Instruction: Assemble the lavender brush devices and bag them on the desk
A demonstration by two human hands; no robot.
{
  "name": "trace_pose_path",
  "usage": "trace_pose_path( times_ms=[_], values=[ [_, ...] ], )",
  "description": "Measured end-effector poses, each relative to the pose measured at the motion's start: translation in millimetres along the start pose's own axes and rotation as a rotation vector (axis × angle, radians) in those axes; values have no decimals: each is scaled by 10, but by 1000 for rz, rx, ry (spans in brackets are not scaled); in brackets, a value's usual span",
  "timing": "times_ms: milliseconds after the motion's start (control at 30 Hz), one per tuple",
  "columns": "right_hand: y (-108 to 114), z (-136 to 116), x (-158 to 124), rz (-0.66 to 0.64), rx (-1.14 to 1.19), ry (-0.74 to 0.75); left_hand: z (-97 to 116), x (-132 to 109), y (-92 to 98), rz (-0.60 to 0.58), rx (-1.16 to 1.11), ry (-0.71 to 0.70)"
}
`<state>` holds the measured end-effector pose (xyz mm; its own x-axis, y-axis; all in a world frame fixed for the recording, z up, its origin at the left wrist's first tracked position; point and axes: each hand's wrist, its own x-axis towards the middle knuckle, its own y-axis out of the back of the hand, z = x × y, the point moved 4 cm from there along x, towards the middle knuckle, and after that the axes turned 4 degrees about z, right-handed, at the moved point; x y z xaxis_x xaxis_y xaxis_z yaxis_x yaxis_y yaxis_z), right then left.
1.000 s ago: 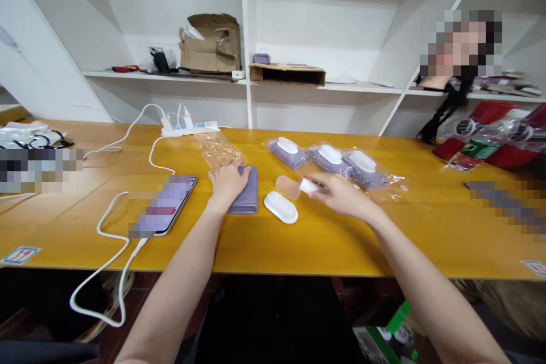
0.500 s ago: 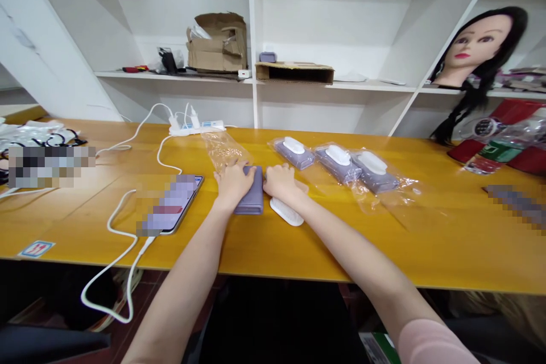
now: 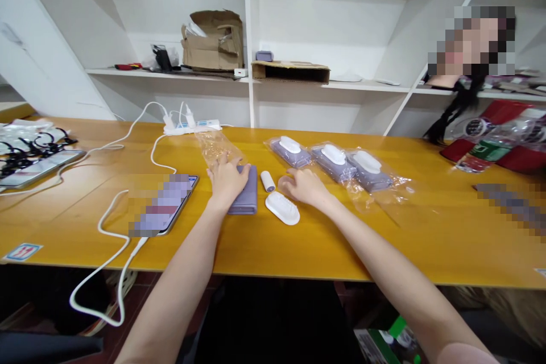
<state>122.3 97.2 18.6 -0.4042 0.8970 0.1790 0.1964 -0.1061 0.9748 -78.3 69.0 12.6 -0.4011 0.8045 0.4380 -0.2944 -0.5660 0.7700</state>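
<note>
My left hand [image 3: 227,179] lies flat, fingers spread, on a folded purple pad [image 3: 247,198] on the yellow table [image 3: 298,250]. My right hand [image 3: 302,186] rests on the table just right of it, fingers loosely apart, holding nothing. A small white roll [image 3: 268,181] lies between the two hands, free of both. A white oval cap [image 3: 282,207] lies just in front of my right hand. An empty clear plastic bag [image 3: 217,148] lies behind my left hand.
Three bagged purple pads with white caps [image 3: 333,160] sit in a row behind my right hand. A tablet [image 3: 164,205] on a white cable lies left, a power strip [image 3: 191,125] behind it. White shelves carry cardboard boxes [image 3: 211,40]. A mannequin head and red packages stand far right.
My right hand set the small white roll down beside the purple pad and drew back to the right. My left hand stayed on the pad.
</note>
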Motion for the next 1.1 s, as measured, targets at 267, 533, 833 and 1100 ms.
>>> trace_pose_path(
  times_ms=[267, 533, 833, 1100],
  values=[
    [-97, -42, -42, 9, 90, 38, -41, -7, -15, -32, -17, 87],
    [66, -1, -187, -34, 145, 36, -30, -1, 28, -22, 1, 64],
    [-85, -271, -327, -159, 186, 77, -122, 68, 101, 50, -20, 80],
    [-191, -430, -102, -91, 155, -41, -341, 189, -235, -183, -149, 223]
  ],
)
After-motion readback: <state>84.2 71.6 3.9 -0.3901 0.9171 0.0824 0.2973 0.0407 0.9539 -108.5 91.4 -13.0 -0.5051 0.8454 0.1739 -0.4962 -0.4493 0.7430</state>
